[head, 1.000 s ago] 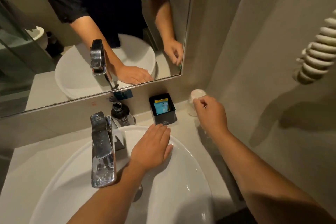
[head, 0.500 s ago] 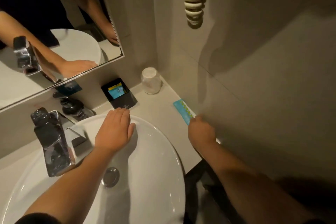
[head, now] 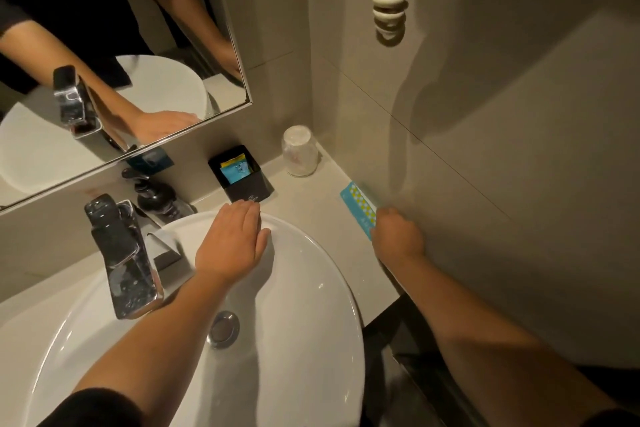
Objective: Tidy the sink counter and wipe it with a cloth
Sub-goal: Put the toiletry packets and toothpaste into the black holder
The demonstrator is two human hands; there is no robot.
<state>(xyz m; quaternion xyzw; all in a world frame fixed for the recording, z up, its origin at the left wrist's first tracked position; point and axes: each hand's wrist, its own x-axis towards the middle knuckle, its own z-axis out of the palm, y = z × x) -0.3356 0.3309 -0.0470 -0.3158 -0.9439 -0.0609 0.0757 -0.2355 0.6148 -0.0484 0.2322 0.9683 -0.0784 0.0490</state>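
- Beige counter (head: 304, 194) runs round our white basin (head: 294, 288), wall close at 3 o'clock.
- Our right hand (head: 398, 239) grips the blue packet (head: 358, 206) against the wall, fingers curled on its near end, likely to lift it.
- Our left hand (head: 232, 243) rests flat on the basin rim, fingers together, bracing.
- Upturned glass (head: 299, 156) and black box (head: 240, 173) crowd 12 o'clock; no cloth in sight.

Glossy white basin (head: 304, 288), chrome tap (head: 121, 253)
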